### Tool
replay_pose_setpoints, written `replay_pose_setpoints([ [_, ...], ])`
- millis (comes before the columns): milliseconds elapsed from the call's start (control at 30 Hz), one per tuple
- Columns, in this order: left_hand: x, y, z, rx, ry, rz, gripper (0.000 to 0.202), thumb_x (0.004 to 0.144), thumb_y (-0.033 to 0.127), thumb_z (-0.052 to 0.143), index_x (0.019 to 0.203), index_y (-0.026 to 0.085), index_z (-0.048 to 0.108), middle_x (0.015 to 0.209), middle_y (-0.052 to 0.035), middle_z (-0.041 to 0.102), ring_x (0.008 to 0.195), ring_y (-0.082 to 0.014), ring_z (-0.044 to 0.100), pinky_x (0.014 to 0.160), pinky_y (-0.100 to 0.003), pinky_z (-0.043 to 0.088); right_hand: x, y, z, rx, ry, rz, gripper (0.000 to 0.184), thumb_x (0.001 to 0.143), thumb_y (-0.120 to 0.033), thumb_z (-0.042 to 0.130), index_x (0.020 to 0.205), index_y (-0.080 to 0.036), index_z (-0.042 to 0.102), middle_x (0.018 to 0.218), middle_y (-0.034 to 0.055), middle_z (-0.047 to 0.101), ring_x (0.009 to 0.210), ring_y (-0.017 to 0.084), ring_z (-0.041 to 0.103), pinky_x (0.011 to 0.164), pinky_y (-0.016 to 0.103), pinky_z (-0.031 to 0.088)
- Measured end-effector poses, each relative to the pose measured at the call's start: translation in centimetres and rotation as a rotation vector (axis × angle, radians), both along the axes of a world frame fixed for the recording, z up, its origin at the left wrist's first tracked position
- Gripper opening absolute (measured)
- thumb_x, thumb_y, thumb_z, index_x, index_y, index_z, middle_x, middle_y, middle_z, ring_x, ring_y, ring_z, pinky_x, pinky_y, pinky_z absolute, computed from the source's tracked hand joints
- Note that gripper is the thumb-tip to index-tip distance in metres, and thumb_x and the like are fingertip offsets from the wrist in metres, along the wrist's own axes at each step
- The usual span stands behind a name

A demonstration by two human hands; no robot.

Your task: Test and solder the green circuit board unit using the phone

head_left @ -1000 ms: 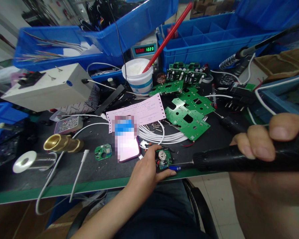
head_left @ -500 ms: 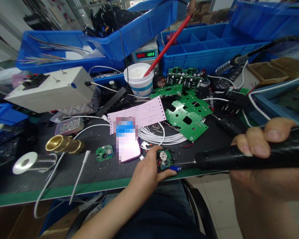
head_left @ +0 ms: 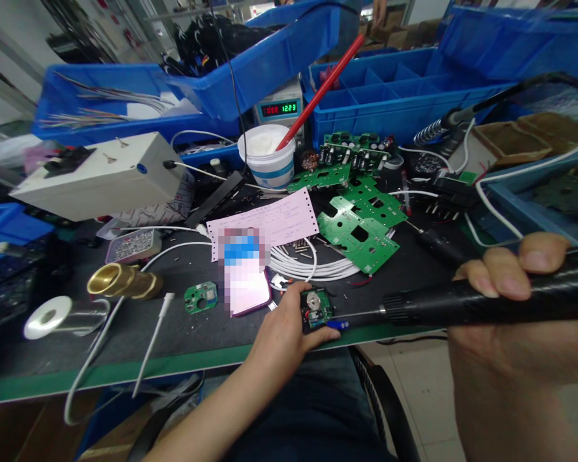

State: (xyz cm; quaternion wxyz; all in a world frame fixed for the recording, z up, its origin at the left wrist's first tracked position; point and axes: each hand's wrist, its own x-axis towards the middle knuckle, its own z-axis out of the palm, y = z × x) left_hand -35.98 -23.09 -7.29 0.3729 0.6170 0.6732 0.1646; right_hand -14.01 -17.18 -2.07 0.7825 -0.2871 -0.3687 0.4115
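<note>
My left hand (head_left: 282, 333) pinches a small round green circuit board (head_left: 315, 308) at the front edge of the black bench mat (head_left: 197, 327). A blue part pokes out just under that board. My right hand (head_left: 515, 321) is wrapped round a long black soldering iron (head_left: 472, 303), held level from the right. Its thin metal tip reaches the small board's right side. A second small round green board (head_left: 200, 297) lies loose on the mat to the left, beside a phone (head_left: 245, 282) with a lit screen.
Several large green circuit boards (head_left: 361, 221) and coiled white cable (head_left: 308, 263) lie behind. A white tub with a red stick (head_left: 267, 157), a power supply display (head_left: 280, 108), blue bins (head_left: 390, 90), a grey box (head_left: 101, 173), a brass fitting (head_left: 120, 280) and a solder spool (head_left: 58, 314) crowd the bench.
The soldering iron and my right hand have dropped slightly and levelled out. My left hand keeps the small board in the same place. The view has shifted a little.
</note>
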Motion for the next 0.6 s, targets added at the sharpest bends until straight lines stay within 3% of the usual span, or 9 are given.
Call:
replay_pose_setpoints([
  [67, -0.1, 0.0, 0.0, 0.004, -0.002, 0.006, 0.064, 0.071, 0.035, 0.079, 0.121, 0.018, 0.042, 0.108, -0.0126, 0.061, 0.103, -0.035, 0.06, 0.089, -0.047, 0.048, -0.1, 0.0, 0.4, -0.052, 0.098, -0.076, 0.049, 0.091, -0.052, 0.027, 0.08, -0.028, 0.068, 0.057, -0.0064, 0.057, 0.035, 0.006, 0.042, 0.03, 0.019, 0.035],
  [133, -0.2, 0.0, -0.1, -0.007, -0.006, 0.009, 0.064, 0.071, 0.034, 0.079, 0.121, 0.018, 0.042, 0.107, -0.0124, 0.061, 0.102, -0.0349, 0.06, 0.088, -0.047, 0.048, 0.1, 0.1, 0.6, -0.133, 0.202, -0.235, 0.074, 0.094, -0.039, -0.005, 0.074, -0.024, 0.065, 0.056, -0.0037, 0.054, 0.036, 0.006, 0.042, 0.031, 0.017, 0.035],
  [167, -0.2, 0.0, -0.2, -0.016, -0.007, 0.011, 0.064, 0.071, 0.035, 0.078, 0.121, 0.018, 0.041, 0.106, -0.0126, 0.061, 0.101, -0.0351, 0.06, 0.088, -0.048, 0.048, 0.3, 0.2, 0.5, -0.154, 0.224, -0.314, 0.076, 0.094, -0.036, -0.009, 0.074, -0.023, 0.063, 0.057, -0.0031, 0.053, 0.038, 0.006, 0.043, 0.031, 0.015, 0.036],
  [267, -0.4, 0.0, -0.3, -0.034, -0.026, 0.025, 0.062, 0.072, 0.037, 0.075, 0.121, 0.019, 0.041, 0.105, -0.0125, 0.062, 0.1, -0.0354, 0.061, 0.088, -0.048, 0.047, 2.1, 0.4, -1.0, -0.104, 0.144, -0.481, 0.053, 0.094, -0.047, 0.015, 0.083, -0.026, 0.062, 0.062, -0.0031, 0.053, 0.041, 0.007, 0.044, 0.031, 0.014, 0.037],
  [333, -0.5, 0.1, -0.4, -0.034, -0.052, 0.041, 0.06, 0.073, 0.041, 0.071, 0.12, 0.02, 0.041, 0.105, -0.0119, 0.062, 0.098, -0.0348, 0.061, 0.087, -0.047, 0.047, 3.9, 0.4, -2.4, -0.066, 0.139, -0.606, 0.038, 0.086, -0.057, 0.038, 0.083, -0.027, 0.062, 0.061, -0.0036, 0.053, 0.04, 0.007, 0.043, 0.031, 0.014, 0.038],
  [400, -0.6, 0.2, -0.4, -0.041, -0.084, 0.066, 0.06, 0.072, 0.044, 0.068, 0.12, 0.02, 0.04, 0.101, -0.0112, 0.064, 0.093, -0.0342, 0.063, 0.084, -0.046, 0.048, 5.5, 0.2, -3.7, -0.067, 0.232, -0.731, 0.03, 0.077, -0.056, 0.055, 0.077, -0.027, 0.06, 0.06, -0.004, 0.053, 0.042, 0.007, 0.044, 0.033, 0.013, 0.042],
  [500, -0.8, 0.3, -0.6, -0.036, -0.156, 0.122, 0.061, 0.069, 0.048, 0.066, 0.117, 0.02, 0.04, 0.102, -0.0106, 0.064, 0.092, -0.0333, 0.062, 0.083, -0.045, 0.046, 7.0, -0.1, -5.1, -0.061, 0.369, -0.856, 0.026, 0.073, -0.052, 0.063, 0.069, -0.027, 0.059, 0.062, -0.0034, 0.053, 0.05, 0.008, 0.048, 0.039, 0.013, 0.048],
  [600, -1.0, 0.2, -0.8, -0.004, -0.255, 0.178, 0.06, 0.067, 0.046, 0.066, 0.114, 0.021, 0.04, 0.103, -0.0086, 0.062, 0.095, -0.0303, 0.061, 0.087, -0.044, 0.044, 6.8, -0.4, -5.8, -0.042, 0.387, -0.895, 0.029, 0.072, -0.055, 0.063, 0.064, -0.028, 0.058, 0.065, -0.0033, 0.053, 0.052, 0.009, 0.048, 0.039, 0.015, 0.05],
])
